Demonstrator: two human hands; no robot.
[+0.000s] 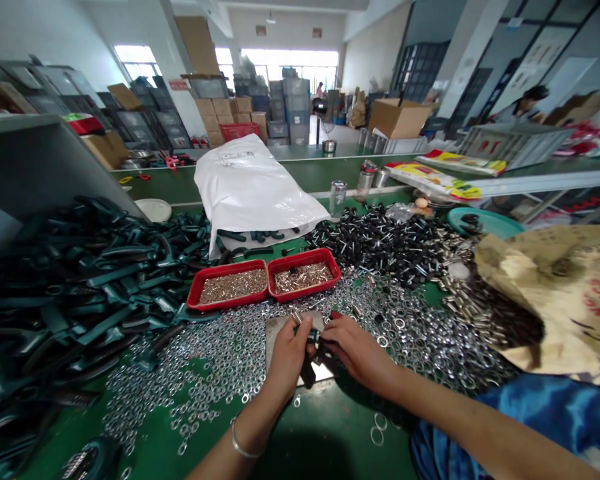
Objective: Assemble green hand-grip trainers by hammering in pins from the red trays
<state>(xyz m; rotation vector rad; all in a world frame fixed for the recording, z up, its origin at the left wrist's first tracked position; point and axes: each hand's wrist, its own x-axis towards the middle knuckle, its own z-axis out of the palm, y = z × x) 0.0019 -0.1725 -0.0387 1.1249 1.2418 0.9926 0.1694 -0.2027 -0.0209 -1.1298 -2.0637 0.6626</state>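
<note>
Small dark part (313, 336) is pinched by the left hand (287, 357) and right hand (360, 353), fingertips together over a steel plate (275, 337), loose washers (220, 380) everywhere.

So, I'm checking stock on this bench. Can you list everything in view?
dark green plastic parts: many, dark green, heaped at the left
steel washers: many, silver, strewn around the hands
trays: two, red, side by side beyond the hands, holding small metal pieces
black pinned parts: many, black and silver, heaped right of the trays
metal sleeves: many, silver, heaped beside the sack
paper sack: one, tan, at the right
plastic bag: one, white, beyond the trays
metal plate: one, grey, under the hands
small dark part: one, dark, between the hands
left hand: one, bangle on the wrist, gripping the small dark part
right hand: one, blue sleeve on the arm, beside the small dark part
</note>
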